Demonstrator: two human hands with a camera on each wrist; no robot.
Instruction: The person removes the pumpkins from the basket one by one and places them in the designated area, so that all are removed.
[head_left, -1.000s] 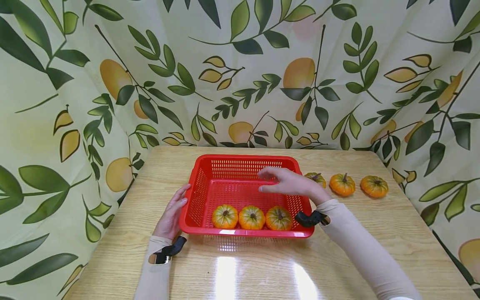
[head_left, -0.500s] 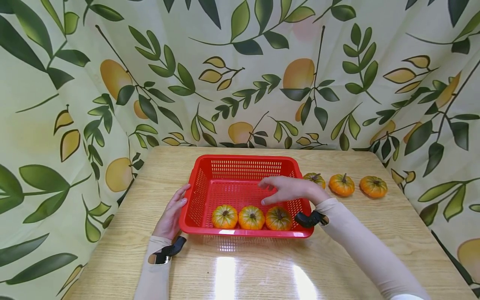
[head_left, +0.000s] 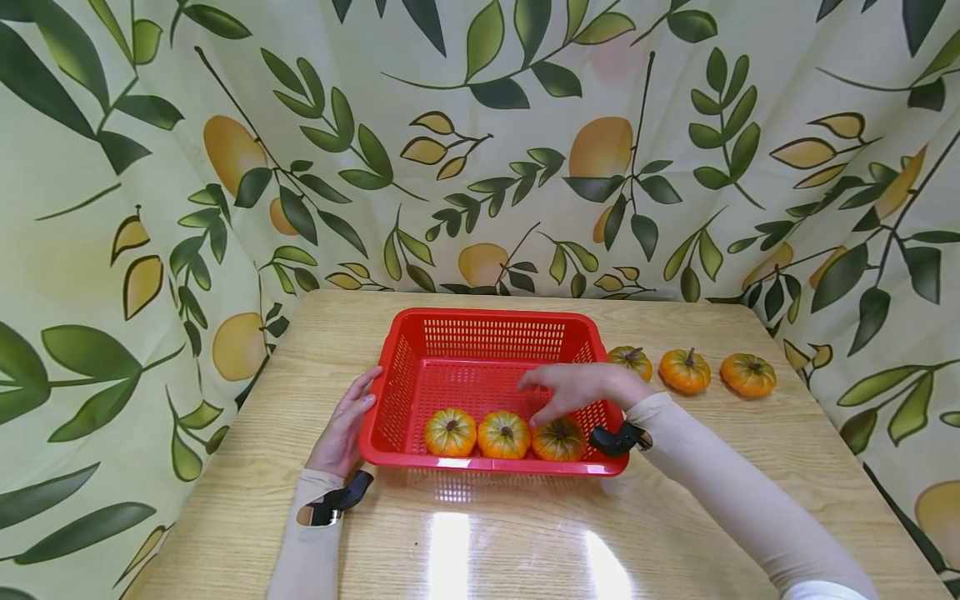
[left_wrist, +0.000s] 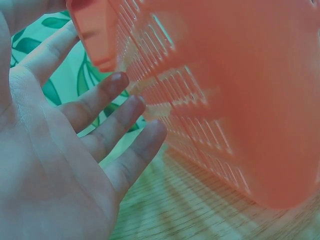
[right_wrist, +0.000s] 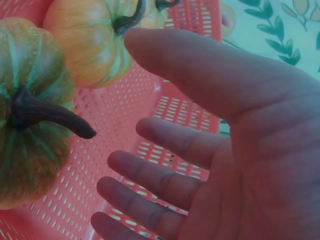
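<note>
A red perforated plastic basket (head_left: 487, 314) has three small orange pumpkins in a row along its near wall: left (head_left: 450, 432), middle (head_left: 504, 435) and right (head_left: 561, 447). My right hand (head_left: 576, 387) hovers inside the basket, empty, thumb toward the right pumpkin and partly covering it. In the right wrist view its fingers are spread and relaxed beside that pumpkin (right_wrist: 37, 145) with its dark curved stem. My left hand (head_left: 341, 433) lies along the basket's left side. In the left wrist view its extended fingers are at the outer wall (left_wrist: 250, 90), one digit up by the rim.
Three more pumpkins stand in a row on the wooden table (head_left: 337, 333) right of the basket: near (head_left: 628, 358), middle (head_left: 685, 372) and far right (head_left: 748, 375). A leaf-and-fruit patterned curtain (head_left: 480, 167) rises behind the table and at both sides.
My right hand has lowered and shifted toward the near wall, its thumb now over the right pumpkin's edge. The left hand, basket and pumpkins stay in place.
</note>
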